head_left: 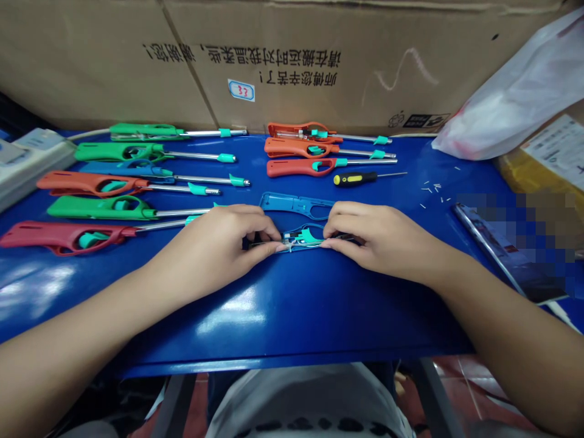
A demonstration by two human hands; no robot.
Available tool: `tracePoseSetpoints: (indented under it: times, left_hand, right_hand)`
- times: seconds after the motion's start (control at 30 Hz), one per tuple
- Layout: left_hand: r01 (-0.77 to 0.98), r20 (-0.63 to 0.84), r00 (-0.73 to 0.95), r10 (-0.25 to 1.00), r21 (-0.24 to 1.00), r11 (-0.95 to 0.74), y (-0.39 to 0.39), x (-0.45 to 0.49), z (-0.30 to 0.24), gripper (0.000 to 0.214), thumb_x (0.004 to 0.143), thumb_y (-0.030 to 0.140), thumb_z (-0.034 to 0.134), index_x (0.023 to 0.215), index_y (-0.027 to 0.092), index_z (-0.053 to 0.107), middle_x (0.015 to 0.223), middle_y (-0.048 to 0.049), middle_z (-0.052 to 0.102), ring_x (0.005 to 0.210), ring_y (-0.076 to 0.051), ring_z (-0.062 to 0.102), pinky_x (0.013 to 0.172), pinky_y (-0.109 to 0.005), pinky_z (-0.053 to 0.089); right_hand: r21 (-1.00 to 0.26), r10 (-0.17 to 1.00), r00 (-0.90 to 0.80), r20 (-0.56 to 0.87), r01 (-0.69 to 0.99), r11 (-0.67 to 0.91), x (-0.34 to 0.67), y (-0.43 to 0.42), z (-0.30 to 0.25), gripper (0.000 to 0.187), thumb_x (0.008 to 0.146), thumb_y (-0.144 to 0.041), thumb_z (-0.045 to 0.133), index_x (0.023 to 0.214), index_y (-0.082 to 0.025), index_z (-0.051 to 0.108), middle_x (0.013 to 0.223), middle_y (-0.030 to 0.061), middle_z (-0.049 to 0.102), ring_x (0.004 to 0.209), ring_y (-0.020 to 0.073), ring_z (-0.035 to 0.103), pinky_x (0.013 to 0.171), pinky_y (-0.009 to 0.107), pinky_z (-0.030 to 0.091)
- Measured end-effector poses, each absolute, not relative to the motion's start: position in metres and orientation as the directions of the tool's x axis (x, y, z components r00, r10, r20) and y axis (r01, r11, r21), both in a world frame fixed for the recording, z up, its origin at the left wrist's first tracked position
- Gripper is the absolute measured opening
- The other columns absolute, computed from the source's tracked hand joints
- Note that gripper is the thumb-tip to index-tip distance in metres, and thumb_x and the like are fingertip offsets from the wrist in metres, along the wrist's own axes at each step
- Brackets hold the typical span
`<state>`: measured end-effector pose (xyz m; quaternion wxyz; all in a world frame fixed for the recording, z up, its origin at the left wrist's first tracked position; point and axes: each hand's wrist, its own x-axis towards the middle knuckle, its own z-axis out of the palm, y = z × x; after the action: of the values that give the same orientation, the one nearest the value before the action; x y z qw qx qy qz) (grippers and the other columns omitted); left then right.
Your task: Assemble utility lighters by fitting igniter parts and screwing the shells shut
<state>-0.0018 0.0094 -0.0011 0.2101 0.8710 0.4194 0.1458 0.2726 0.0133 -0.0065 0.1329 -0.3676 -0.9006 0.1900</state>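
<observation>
Between my hands is an opened blue lighter (298, 238) of the long-nosed kind, its inner parts and turquoise trigger (312, 235) exposed. My left hand (232, 234) pinches its left end between thumb and fingers. At the other end, my right hand (365, 234) grips it the same way, and my fingers hide much of both ends. Just behind the lighter lies a loose blue half shell (296, 205), its hollow side up. A yellow and black screwdriver (356, 179) rests farther back, behind my right hand.
Several assembled lighters (91, 236) lie in a row at left; three orange ones (301, 167) lie at back. A cardboard box (292, 36) stands behind. At right are small white pins (429, 188), a phone (493, 255) and a plastic bag (515, 91). A power strip (36, 158) is at left.
</observation>
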Motion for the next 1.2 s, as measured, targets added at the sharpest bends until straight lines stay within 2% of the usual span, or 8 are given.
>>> tracePoseSetpoints:
  times: [0.1,0.2,0.3,0.47,0.7,0.8,0.97,1.2]
  left_hand:
    - [0.679,0.059,0.598,0.799,0.493,-0.544,0.01,-0.002,-0.001,0.019,0.095,0.037,0.064,0.094,0.023,0.076,0.09,-0.0017,0.073,0.078,-0.016,0.066,0.068,-0.026,0.046]
    - [0.688,0.044,0.588,0.807,0.497,-0.529,0.009,-0.002,-0.002,0.019,0.094,0.039,0.064,0.094,0.024,0.076,0.088,-0.0007,0.072,0.076,-0.015,0.064,0.066,-0.026,0.045]
    - [0.687,0.045,0.587,0.809,0.501,-0.526,0.009,-0.003,-0.003,0.019,0.094,0.039,0.065,0.094,0.023,0.076,0.087,-0.0005,0.072,0.075,-0.015,0.064,0.065,-0.026,0.044]
    - [0.681,0.056,0.586,0.808,0.506,-0.529,0.009,-0.003,-0.003,0.018,0.094,0.039,0.065,0.094,0.023,0.075,0.086,-0.0001,0.071,0.075,-0.014,0.064,0.064,-0.025,0.044]
    - [0.679,0.056,0.585,0.809,0.512,-0.526,0.009,-0.002,-0.002,0.018,0.094,0.038,0.066,0.092,0.023,0.075,0.087,-0.0001,0.07,0.075,-0.014,0.063,0.065,-0.025,0.044]
    - [0.678,0.058,0.586,0.808,0.51,-0.528,0.008,-0.003,-0.002,0.018,0.093,0.038,0.066,0.092,0.023,0.075,0.086,0.0,0.07,0.073,-0.014,0.063,0.064,-0.025,0.044]
    - [0.682,0.062,0.58,0.813,0.509,-0.525,0.01,-0.002,-0.002,0.018,0.093,0.038,0.067,0.093,0.023,0.076,0.087,0.0,0.072,0.073,-0.014,0.063,0.064,-0.025,0.044]
    - [0.688,0.048,0.571,0.819,0.516,-0.51,0.01,0.0,-0.001,0.017,0.092,0.038,0.068,0.093,0.024,0.078,0.086,-0.0006,0.074,0.072,-0.014,0.064,0.064,-0.026,0.044]
  right_hand:
    - [-0.5,0.761,-0.642,0.087,0.633,0.591,0.27,0.013,-0.007,0.007,0.094,-0.028,0.068,0.092,-0.022,0.069,0.097,0.0019,0.068,0.082,0.0156,0.061,0.071,0.029,0.042]
    - [-0.519,0.786,-0.613,0.076,0.649,0.556,0.268,0.012,-0.008,0.008,0.094,-0.025,0.067,0.088,-0.021,0.07,0.094,0.0007,0.068,0.08,0.0143,0.06,0.069,0.029,0.041]
    - [-0.467,0.764,-0.636,0.11,0.646,0.604,0.269,0.011,-0.009,0.011,0.097,-0.026,0.063,0.09,-0.021,0.07,0.097,0.0011,0.068,0.082,0.0144,0.062,0.07,0.029,0.041]
    - [-0.362,0.716,-0.682,0.151,0.635,0.682,0.27,0.011,-0.011,0.013,0.096,-0.034,0.067,0.096,-0.021,0.069,0.1,0.0025,0.069,0.084,0.016,0.065,0.068,0.028,0.042]
    - [-0.372,0.714,-0.682,0.158,0.629,0.683,0.266,0.01,-0.011,0.019,0.101,-0.029,0.056,0.089,-0.02,0.069,0.096,0.0026,0.07,0.084,0.0155,0.066,0.069,0.028,0.042]
    - [-0.434,0.741,-0.654,0.156,0.628,0.646,0.264,0.01,-0.011,0.013,0.098,-0.028,0.061,0.091,-0.02,0.069,0.096,0.0028,0.07,0.084,0.0156,0.064,0.069,0.029,0.041]
    - [-0.614,0.838,-0.537,0.1,0.629,0.476,0.259,0.011,-0.012,0.007,0.088,-0.024,0.072,0.082,-0.02,0.07,0.086,0.0,0.066,0.075,0.0128,0.057,0.065,0.027,0.038]
    - [-0.672,0.869,-0.495,0.021,0.637,0.379,0.261,0.014,-0.012,0.011,0.081,-0.029,0.081,0.083,-0.022,0.074,0.09,-0.0006,0.061,0.075,0.0124,0.053,0.064,0.027,0.038]
